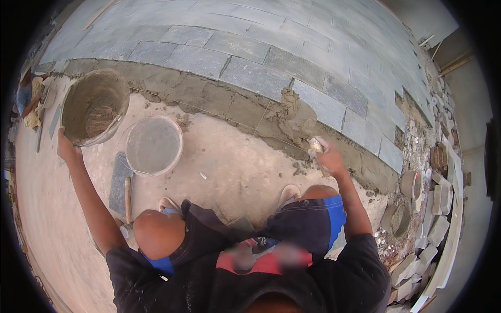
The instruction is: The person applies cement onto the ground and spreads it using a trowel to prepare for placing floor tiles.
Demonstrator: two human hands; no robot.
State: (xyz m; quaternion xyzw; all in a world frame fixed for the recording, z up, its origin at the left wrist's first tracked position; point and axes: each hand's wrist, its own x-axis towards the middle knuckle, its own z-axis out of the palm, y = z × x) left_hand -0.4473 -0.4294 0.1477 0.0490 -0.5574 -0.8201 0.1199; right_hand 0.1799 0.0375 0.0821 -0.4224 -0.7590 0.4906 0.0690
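Note:
At the far left, my left hand (68, 147) grips the near rim of a tilted mortar bucket (69, 96), its inside smeared with grey mortar. My right hand (330, 158) is closed round the pale handle of what looks like a trowel (315, 145), next to the mortar bed; its blade cannot be made out. Just beyond that hand, a fresh lump of mortar (290, 107) sits on the bed and touches the edge of the laid grey tiles (250, 73). A string line runs along the mortar strip (203, 96).
A round tub of grey liquid (154, 146) stands right of the bucket. Near it lie a loose tile (120, 180) and a wooden-handled tool (128, 201). Another person (32, 99) crouches far left. Broken tile pieces (438, 229) and a small bucket (410, 184) line the right side.

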